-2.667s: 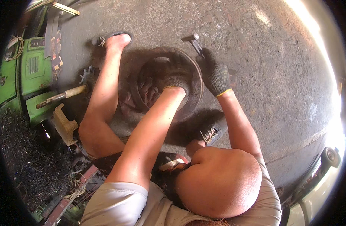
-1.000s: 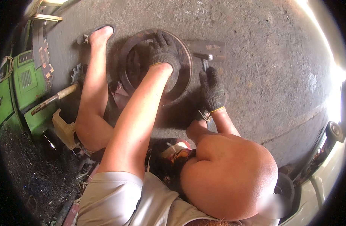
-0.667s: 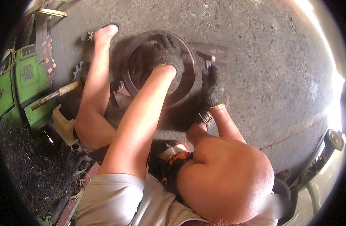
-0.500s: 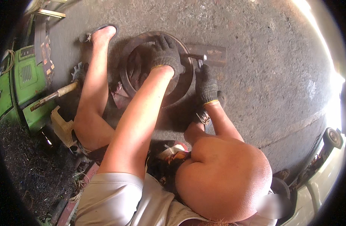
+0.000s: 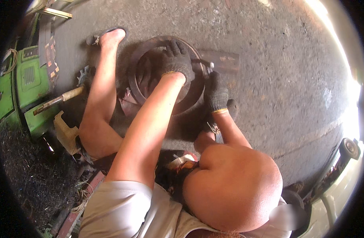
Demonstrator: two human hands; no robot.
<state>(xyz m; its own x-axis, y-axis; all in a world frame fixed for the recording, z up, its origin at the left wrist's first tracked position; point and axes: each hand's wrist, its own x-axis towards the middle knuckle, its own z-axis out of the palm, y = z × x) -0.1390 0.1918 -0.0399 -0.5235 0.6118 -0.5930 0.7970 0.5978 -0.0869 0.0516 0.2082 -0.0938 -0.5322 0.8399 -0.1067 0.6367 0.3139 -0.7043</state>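
Here the disc, a rusty round metal part with a raised rim, lies flat on the concrete floor, and everything else sits around it. The left hand, in a dark glove, rests on the disc's far right rim with fingers spread and pressed down, not closed on anything. The right hand, also gloved, sits just off the disc's right edge, curled around a tool whose metal tip reaches the rim; the view is too dim there to say what kind of tool it is. A flat metal bar lies on the floor just right of the disc. The person's bare leg runs along the disc's left edge, foot in a sandal beyond its far left. Further left stands a green machine. Right of the disc the floor stretches wide to a white vehicle.
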